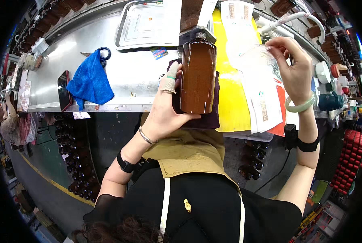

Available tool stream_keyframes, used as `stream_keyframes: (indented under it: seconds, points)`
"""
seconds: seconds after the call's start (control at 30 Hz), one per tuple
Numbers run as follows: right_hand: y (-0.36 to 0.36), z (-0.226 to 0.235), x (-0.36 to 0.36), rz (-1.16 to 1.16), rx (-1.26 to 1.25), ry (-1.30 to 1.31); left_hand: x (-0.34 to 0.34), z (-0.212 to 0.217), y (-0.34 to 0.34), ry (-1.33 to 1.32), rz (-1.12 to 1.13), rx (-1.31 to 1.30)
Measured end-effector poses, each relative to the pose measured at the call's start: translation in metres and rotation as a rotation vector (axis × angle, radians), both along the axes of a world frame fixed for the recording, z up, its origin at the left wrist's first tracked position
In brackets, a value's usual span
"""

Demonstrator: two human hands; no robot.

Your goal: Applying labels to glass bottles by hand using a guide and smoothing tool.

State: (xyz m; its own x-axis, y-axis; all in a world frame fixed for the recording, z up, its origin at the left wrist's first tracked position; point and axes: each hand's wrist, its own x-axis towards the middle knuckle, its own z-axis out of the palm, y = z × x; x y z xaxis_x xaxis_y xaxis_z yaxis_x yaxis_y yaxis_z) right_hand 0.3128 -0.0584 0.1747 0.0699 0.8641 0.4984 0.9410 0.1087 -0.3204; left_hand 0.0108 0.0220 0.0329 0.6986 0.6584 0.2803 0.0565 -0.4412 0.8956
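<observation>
A brown bottle (197, 77) with a clear neck at its far end lies over a dark purple cloth (210, 120) at the bench's near edge. My left hand (161, 109) is closed around its left side, with a pale finger cover on one finger. To the right, my right hand (295, 67) pinches the edge of a thin clear film (256, 51) between thumb and fingers. That film hangs over white label sheets (264, 101), which lie on a yellow sheet (231, 105). The bottle and the film are apart.
On the left of the bench are a blue cloth (91, 81), scissors (104, 52) partly beneath it, and a phone (63, 90). A metal tray (122, 34) sits at the back. Bottles (252, 164) stand below the bench. Another person (11, 125) works at far left.
</observation>
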Motion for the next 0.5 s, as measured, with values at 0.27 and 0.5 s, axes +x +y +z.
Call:
stream_keyframes:
  seconds: [0.27,0.5]
  points:
    - [0.037,0.042,-0.057,0.373,-0.356,0.496,-0.004,0.017,0.025,-0.27,-0.062,-0.562]
    - [0.082,-0.045,-0.054,0.131,-0.423,0.295,0.024,0.006,0.012,0.004,0.026,-0.469]
